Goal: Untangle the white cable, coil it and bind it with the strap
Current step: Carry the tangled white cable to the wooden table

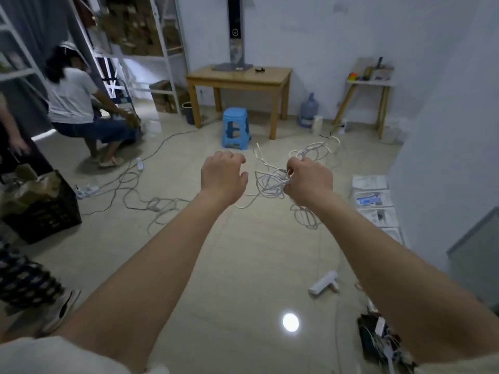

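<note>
Right hand (310, 182) is gripping the white cable (272, 182) at center right of the frame, fingers curled round a bunch of strands, arm stretched out forward. Left hand (224, 176) is hanging just beside it at center frame, fingers loosely curled, holding nothing, not touching the cable. Cable is thin, white, still a tangled mess: knotted loops are bunching out of the left side of the fist, more loops are fanning above the knuckles toward upper right, one loose oval coil is drooping below the wrist, and a single strand is sagging in a shallow curve under the left hand. Cannot tell where the cable's ends are; a strap is not identifiable. Blue plastic stool (235, 128) is sitting on the tiled floor (243, 252) just above the hands, in front of a wooden table (239, 76) at upper center. Other grey and white cords (140, 195) are sprawling across the floor at mid left. Another person (78, 106) is crouching at upper left near metal shelving. White power strip (324, 283) is lying on the floor at lower right.
</note>
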